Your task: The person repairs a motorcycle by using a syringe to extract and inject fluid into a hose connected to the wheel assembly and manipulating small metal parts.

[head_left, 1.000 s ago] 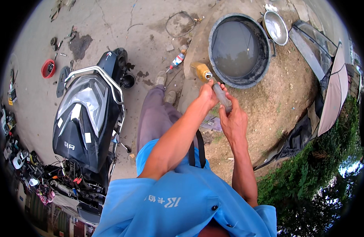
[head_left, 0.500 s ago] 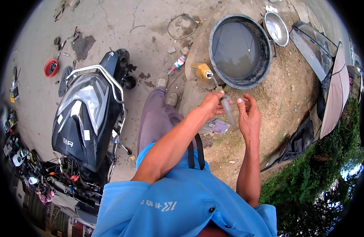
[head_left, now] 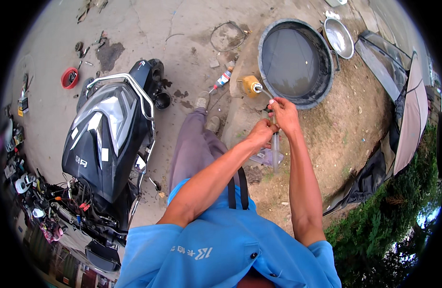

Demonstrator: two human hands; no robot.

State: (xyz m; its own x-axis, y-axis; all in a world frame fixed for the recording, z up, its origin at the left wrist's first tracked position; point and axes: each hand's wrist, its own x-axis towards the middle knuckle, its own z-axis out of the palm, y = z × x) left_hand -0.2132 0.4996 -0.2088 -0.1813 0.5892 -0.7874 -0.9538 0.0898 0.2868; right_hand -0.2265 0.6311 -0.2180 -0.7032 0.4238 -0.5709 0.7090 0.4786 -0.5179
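Both my hands hold a clear, syringe-like tube [head_left: 276, 152] that hangs almost upright in front of me, over sandy ground. My left hand [head_left: 260, 133] grips the tube near its upper part from the left. My right hand [head_left: 284, 114] pinches its top end, where a thin rod sticks up. Just beyond my hands a yellow bottle [head_left: 250, 86] stands on the ground by a big round black tub [head_left: 271, 43] filled with murky water.
A black scooter [head_left: 110, 139] with its wiring exposed stands at my left. A metal bowl [head_left: 339, 38] sits beside the tub, a small spray can [head_left: 221, 80] and a red dish [head_left: 69, 78] lie on the concrete. Dark tarps [head_left: 374, 177] and bushes [head_left: 389, 225] lie to the right.
The tube has swung from tilted between my closed hands to hanging upright. My right hand came off its side and moved up to its top end.
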